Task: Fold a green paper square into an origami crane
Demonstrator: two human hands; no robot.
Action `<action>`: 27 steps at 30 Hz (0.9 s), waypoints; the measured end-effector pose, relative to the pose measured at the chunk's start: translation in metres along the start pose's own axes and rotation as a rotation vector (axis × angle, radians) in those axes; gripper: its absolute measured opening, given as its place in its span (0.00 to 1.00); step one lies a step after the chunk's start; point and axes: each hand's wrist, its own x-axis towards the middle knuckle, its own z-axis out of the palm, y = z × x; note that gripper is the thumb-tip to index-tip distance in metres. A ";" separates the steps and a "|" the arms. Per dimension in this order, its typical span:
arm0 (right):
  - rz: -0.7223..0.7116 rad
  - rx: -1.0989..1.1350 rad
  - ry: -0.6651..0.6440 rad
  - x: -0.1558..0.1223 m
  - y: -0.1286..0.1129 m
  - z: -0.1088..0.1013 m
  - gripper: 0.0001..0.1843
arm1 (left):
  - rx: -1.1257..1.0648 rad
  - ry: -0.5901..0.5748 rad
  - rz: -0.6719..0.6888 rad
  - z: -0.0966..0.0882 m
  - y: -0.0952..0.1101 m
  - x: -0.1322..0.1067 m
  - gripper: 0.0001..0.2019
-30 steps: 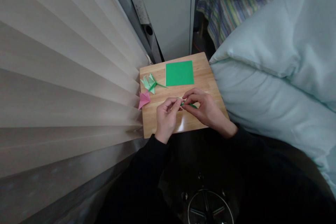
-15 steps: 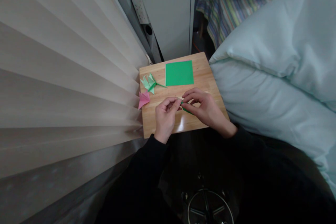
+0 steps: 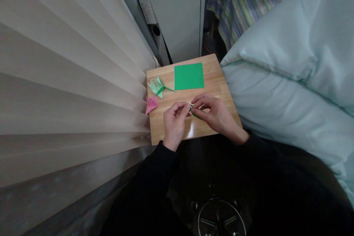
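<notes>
Both hands meet over the small wooden table (image 3: 210, 81). My left hand (image 3: 173, 123) and my right hand (image 3: 215, 113) pinch a narrow folded strip of green paper (image 3: 193, 113) between their fingertips; most of the strip is hidden by the fingers. A flat green paper square (image 3: 189, 76) lies behind the hands. A light green folded paper flower with a stem (image 3: 158, 87) lies at the left of the table, and a pink folded flower (image 3: 151, 104) sits at the left edge.
A pleated beige blind (image 3: 69, 81) runs along the left. A pale blue duvet (image 3: 290, 66) presses against the table's right side. A grey cabinet (image 3: 179, 11) stands behind the table, and a striped cloth (image 3: 238, 3) lies beyond it. A chair base (image 3: 221, 217) shows below.
The green strip has tilted slightly between the fingertips, and both hands have shifted a little away from me. The papers on the table have not moved.
</notes>
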 end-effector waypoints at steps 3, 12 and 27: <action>0.008 0.000 -0.006 0.000 0.001 0.002 0.09 | -0.008 0.005 -0.002 0.001 0.001 -0.001 0.13; 0.018 0.007 0.021 -0.001 0.002 0.004 0.09 | -0.070 0.007 -0.050 0.000 -0.002 -0.002 0.14; 0.078 0.054 0.025 -0.001 0.000 0.006 0.12 | 0.068 0.021 0.042 0.000 -0.007 -0.003 0.11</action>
